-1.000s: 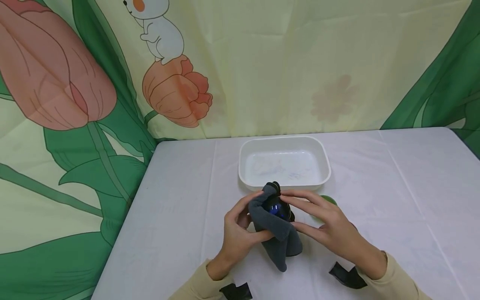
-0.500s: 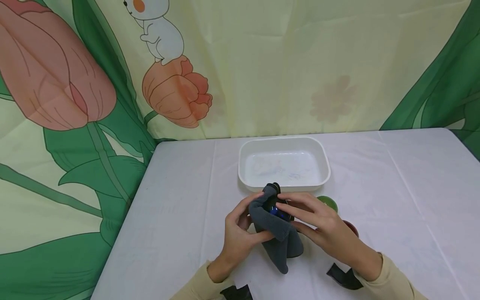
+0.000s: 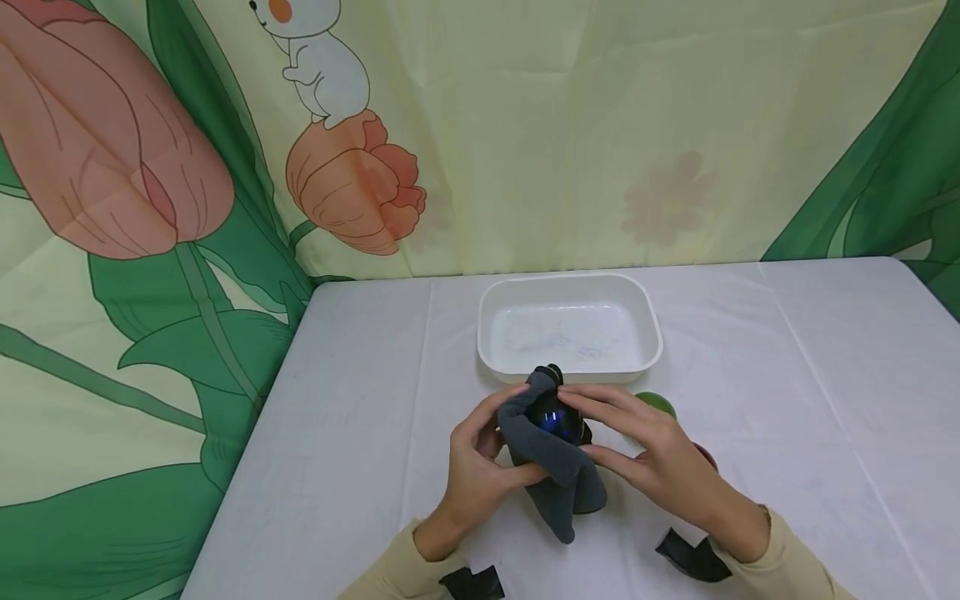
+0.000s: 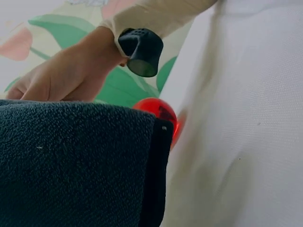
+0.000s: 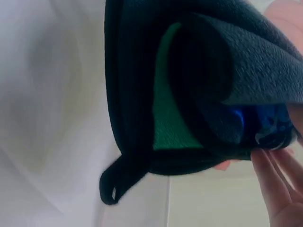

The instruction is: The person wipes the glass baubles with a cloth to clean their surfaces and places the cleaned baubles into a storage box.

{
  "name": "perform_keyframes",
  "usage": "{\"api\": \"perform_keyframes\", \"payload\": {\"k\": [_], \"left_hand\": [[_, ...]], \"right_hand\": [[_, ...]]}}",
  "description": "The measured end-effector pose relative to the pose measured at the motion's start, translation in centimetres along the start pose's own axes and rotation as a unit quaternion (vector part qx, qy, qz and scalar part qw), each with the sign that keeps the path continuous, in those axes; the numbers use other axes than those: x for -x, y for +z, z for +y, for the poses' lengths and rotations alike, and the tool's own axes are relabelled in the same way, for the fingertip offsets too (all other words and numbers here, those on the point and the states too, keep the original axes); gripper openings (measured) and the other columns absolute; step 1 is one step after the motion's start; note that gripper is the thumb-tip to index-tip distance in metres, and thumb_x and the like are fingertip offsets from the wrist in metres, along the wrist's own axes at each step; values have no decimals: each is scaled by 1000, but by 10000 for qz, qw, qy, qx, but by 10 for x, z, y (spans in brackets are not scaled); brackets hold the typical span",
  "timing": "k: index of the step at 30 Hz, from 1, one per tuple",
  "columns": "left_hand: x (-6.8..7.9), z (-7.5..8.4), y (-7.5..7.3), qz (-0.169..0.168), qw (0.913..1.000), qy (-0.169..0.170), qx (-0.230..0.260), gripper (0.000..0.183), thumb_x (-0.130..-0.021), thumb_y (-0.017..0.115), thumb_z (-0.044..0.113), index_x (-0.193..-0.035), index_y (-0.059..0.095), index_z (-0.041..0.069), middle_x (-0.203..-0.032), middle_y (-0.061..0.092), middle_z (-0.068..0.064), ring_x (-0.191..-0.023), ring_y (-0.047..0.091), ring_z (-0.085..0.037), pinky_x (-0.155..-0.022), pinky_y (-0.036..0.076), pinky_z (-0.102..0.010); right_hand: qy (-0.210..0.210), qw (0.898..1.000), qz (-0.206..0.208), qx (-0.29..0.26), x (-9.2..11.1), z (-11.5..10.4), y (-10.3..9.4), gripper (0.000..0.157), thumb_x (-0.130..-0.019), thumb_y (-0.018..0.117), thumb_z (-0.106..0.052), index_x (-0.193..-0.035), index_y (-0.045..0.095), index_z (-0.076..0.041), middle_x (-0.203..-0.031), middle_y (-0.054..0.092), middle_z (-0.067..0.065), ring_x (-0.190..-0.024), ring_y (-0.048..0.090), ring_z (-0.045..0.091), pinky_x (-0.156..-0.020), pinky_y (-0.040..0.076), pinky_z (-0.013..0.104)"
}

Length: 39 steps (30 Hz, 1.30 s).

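In the head view my left hand (image 3: 483, 471) grips a grey-blue towelling cloth (image 3: 551, 454), thumb on the near side. The cloth is folded partly round a glossy dark-blue rounded object (image 3: 553, 417) with a black ringed end; its exact kind is unclear. My right hand (image 3: 656, 454) holds the uncovered right side of this object between thumb and fingers. Seen from the right wrist, the cloth (image 5: 255, 61) shows black edging, a corner loop (image 5: 113, 187) and a green underside (image 5: 170, 118). Printed markings show on the blue object (image 5: 274, 125).
A white rectangular basin (image 3: 487, 367) stands just beyond the hands. A green round thing (image 3: 657, 405) and a dark-red one (image 3: 707, 456), partly hidden, lie beside my right hand; the left wrist view shows a shiny red ball (image 4: 154, 106). A white cloth covers the table (image 3: 360, 417).
My right fingers slide left over the blue object, then back right, uncovering its glossy front again. The left hand and the cloth stay nearly in place.
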<state>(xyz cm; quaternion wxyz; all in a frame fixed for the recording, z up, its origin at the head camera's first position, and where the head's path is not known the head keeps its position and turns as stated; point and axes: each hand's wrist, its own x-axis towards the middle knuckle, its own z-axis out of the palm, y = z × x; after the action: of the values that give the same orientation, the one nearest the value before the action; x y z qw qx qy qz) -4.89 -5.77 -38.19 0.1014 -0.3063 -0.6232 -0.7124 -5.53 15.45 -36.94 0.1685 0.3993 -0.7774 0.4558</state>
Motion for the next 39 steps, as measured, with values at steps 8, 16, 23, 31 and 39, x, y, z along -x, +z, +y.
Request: {"api": "perform_keyframes", "payload": {"k": [8, 16, 23, 31, 39], "left_hand": [[0, -3, 1, 51, 10000, -15, -17, 69, -61, 72, -22, -124, 46, -10, -124, 50, -25, -107, 55, -26, -85, 49, -37], [2, -4, 3, 87, 9999, -73, -56, 67, -63, 72, -21, -124, 47, -10, -124, 49, -24, -108, 55, -26, -84, 50, -36], [2, -4, 3, 66, 9998, -174, -65, 68, -64, 72, -19, -126, 46, -9, -125, 49, -22, -109, 55, -27, -86, 49, -37], [1, -3, 2, -19, 9998, -183, 68, 70, -64, 71, -21, -128, 44, -9, -126, 48, -23, -111, 53, -28, -88, 48, -40], [4, -15, -1, -142, 9993, -183, 278, 72, -66, 70, -20, -131, 42, -5, -129, 46, -21, -114, 51, -32, -90, 45, -44]], "right_hand": [[-938, 9955, 34, 83, -10, -6, -7, 38, -91, 57, -25, -116, 61, 3, -123, 53, 20, -113, 51, 27, -93, 41, 19], [-1269, 9916, 30, 239, -13, -8, -6, 33, -93, 53, -20, -114, 62, 4, -121, 54, 21, -110, 52, 29, -94, 41, 21], [-1160, 9920, -11, 505, -12, -13, -7, 35, -95, 48, -21, -117, 60, 4, -123, 53, 21, -110, 52, 29, -94, 41, 21], [-308, 9992, 67, 256, -5, -9, -4, 40, -88, 62, -21, -122, 58, 0, -123, 55, 15, -110, 54, 24, -89, 42, 16], [535, 9981, 123, -295, -12, -23, -7, 62, -62, 75, 14, -121, 59, -1, -119, 58, 12, -107, 56, 19, -87, 44, 16]]}}
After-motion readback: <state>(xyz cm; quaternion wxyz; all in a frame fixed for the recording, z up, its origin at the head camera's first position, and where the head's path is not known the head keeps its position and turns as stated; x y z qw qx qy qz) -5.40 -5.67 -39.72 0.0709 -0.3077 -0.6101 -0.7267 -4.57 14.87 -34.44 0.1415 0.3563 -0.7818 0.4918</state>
